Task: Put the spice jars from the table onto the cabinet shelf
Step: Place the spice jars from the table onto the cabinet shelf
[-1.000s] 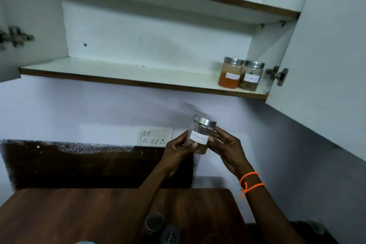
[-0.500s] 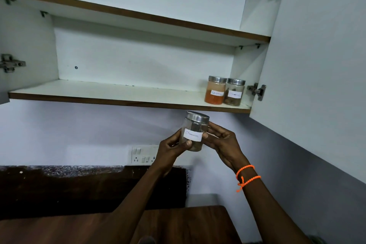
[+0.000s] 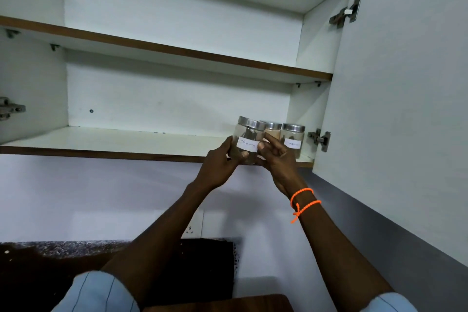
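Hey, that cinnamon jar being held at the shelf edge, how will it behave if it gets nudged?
The cinnamon jar looks like clear glass, so likely rigid, breakable if dropped. Its smooth wall may be slippery; both the left hand and right hand grip it. Round, so it would probably roll if tipped.

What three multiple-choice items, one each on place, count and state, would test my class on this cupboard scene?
1. Where do the two jars already put away stand?
A. right end of the lower shelf
B. upper shelf
C. left end of the lower shelf

2. How many jars show?
A. two
B. three
C. five

3. The labelled jar is:
A. lying on its side
B. held by both hands
C. lidless

Answers: 1 A, the tan jar and its neighbour stand at the lower shelf's right end. 2 B. 3 B, left hand and right hand grip the labelled jar.
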Demonstrator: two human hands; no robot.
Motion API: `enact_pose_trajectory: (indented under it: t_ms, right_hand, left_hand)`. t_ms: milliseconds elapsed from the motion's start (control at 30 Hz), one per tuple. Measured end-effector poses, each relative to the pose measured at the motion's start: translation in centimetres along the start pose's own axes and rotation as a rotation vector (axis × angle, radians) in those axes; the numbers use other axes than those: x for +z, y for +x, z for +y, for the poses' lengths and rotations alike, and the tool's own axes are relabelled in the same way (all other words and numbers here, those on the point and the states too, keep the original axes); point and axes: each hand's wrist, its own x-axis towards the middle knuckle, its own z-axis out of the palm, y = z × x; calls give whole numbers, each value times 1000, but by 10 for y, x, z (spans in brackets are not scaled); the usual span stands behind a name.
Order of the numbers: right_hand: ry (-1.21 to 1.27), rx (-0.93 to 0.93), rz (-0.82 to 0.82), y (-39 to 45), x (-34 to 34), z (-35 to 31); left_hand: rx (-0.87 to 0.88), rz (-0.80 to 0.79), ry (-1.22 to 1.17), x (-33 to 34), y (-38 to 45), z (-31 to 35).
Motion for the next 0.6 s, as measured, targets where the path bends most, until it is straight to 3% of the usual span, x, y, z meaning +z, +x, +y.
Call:
enact_pose_trajectory:
  t_ms: [167,333,467,600]
  right_hand:
    - [-391,-40,191,30,9,14]
    - [-781,-172,280,43,14,28]
    - [-825,-94,266,47,14,36]
    - [-835,-131,229,46,12,39]
  left_hand:
    - [-88,-111,330,11,35,-23]
    - [-153,-40,475,29,51,-32]
    - [-188,-15,754,43,57,-31]
    - [-129,41,910,50,50,-32]
